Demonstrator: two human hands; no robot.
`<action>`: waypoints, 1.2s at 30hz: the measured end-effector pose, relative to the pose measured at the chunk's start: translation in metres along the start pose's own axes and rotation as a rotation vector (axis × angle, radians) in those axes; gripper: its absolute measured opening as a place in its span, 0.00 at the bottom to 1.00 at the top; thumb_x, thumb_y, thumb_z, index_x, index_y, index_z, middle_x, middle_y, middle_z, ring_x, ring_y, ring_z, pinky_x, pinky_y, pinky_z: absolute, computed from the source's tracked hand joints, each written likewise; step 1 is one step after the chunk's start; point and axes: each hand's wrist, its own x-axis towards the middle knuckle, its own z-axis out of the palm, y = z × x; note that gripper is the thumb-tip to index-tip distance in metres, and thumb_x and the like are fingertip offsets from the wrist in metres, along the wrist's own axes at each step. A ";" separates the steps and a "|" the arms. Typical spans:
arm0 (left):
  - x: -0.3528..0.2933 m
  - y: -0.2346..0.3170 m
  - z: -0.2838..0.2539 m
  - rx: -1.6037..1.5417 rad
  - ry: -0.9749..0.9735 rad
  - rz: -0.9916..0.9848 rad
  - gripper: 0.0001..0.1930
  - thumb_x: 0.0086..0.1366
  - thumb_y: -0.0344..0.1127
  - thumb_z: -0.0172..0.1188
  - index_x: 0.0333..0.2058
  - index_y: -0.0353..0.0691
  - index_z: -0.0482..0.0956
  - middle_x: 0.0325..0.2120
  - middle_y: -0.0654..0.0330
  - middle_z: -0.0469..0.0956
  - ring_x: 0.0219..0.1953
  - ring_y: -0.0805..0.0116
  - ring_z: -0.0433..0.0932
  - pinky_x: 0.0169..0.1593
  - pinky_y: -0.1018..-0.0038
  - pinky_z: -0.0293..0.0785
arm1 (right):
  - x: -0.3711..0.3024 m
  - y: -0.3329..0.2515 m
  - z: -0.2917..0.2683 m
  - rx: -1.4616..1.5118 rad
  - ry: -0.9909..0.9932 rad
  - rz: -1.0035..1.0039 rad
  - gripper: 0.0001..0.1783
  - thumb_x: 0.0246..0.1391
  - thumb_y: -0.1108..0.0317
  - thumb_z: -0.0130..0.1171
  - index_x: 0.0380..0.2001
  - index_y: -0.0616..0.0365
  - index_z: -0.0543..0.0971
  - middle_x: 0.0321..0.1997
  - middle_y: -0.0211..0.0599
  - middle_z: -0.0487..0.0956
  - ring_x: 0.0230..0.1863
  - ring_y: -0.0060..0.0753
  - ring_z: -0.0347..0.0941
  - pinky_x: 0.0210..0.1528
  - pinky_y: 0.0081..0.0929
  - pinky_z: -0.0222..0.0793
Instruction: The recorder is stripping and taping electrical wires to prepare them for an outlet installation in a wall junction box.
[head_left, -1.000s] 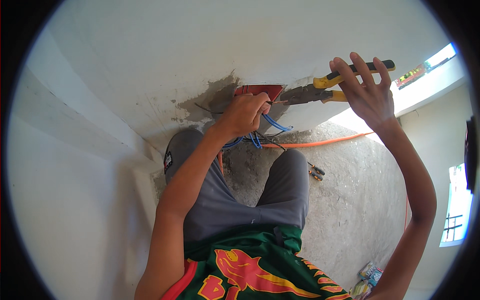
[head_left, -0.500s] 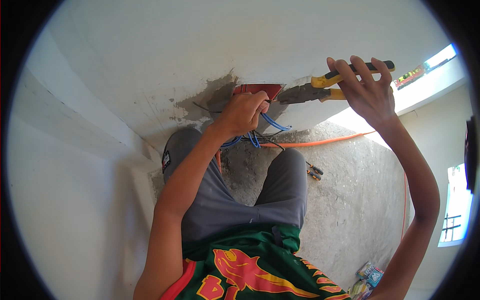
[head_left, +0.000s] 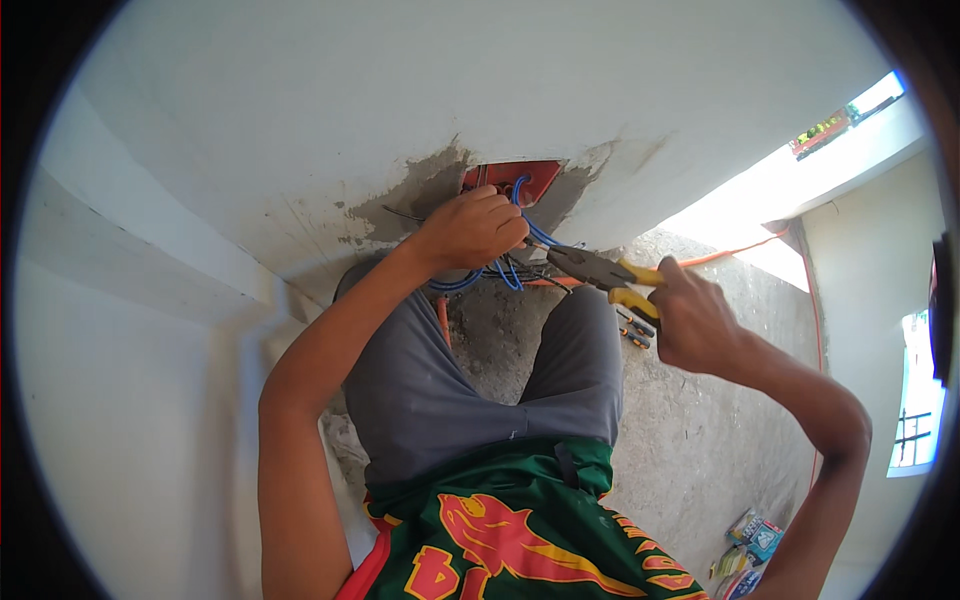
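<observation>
wires (head_left: pixel 520 262) in blue loop out of a red wall box (head_left: pixel 505 181) set in a rough grey patch of the white wall, and the left hand (head_left: pixel 470 228) is closed around them just under the box, fingers curled tight so the bundle is pinched in the fist. some of the blue loops hang below that hand, toward the knees. the right hand (head_left: pixel 693 318) sits a little lower and off to the right, wrapped shut around the yellow handles of a pair of pliers (head_left: pixel 600 272), whose dark nose points left and reaches right up to the wires beside the left hand; whether the nose is biting a wire or only touching it is too small to tell.

the wires look thin and springy, light in the hand but likely to bend back on their own, with smooth insulation that could slip, so a firm hold close to the box, as the left hand has it, seems the best spot. the pliers look heavy and stiff, best held far back on the handles.

below the right hand, small tools (head_left: pixel 636 328) lie on the concrete floor (head_left: pixel 700 450), an orange cable (head_left: pixel 735 248) runs behind it, and coloured packets (head_left: pixel 750 545) lie near the right elbow.
</observation>
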 end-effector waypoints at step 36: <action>0.032 0.017 -0.007 -0.292 -0.087 -0.578 0.07 0.63 0.21 0.56 0.32 0.35 0.66 0.26 0.50 0.78 0.32 0.45 0.79 0.36 0.56 0.71 | 0.038 0.065 -0.035 -0.950 0.864 -0.024 0.17 0.58 0.62 0.63 0.51 0.47 0.81 0.69 0.22 0.62 0.71 0.31 0.56 0.73 0.51 0.45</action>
